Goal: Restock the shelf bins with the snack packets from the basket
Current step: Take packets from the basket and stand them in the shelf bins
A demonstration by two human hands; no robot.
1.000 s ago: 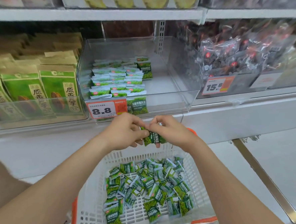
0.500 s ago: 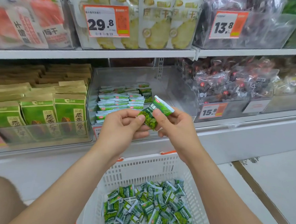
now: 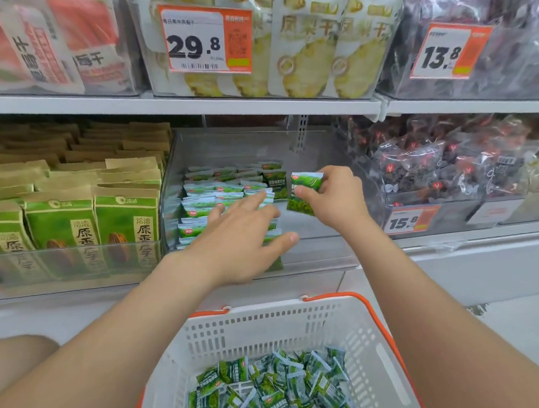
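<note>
Pinch grip from the right hand (image 3: 337, 199) on a green-and-white film snack packet (image 3: 306, 185), inside the clear plastic shelf bin (image 3: 318, 144) beside the stacked rows (image 3: 210, 191); left hand (image 3: 245, 237) spread flat over them. Light, crinkly, likely slippery: edge hold looks best.

White shelves (image 3: 192, 106) run across the view, with orange-and-white price tags (image 3: 207, 39) hung along them. Below the white shelf base (image 3: 486, 269), a pale floor (image 3: 522, 330) shows at the right.

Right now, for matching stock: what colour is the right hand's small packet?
The small snack packet is green, white-topped; head view.
</note>
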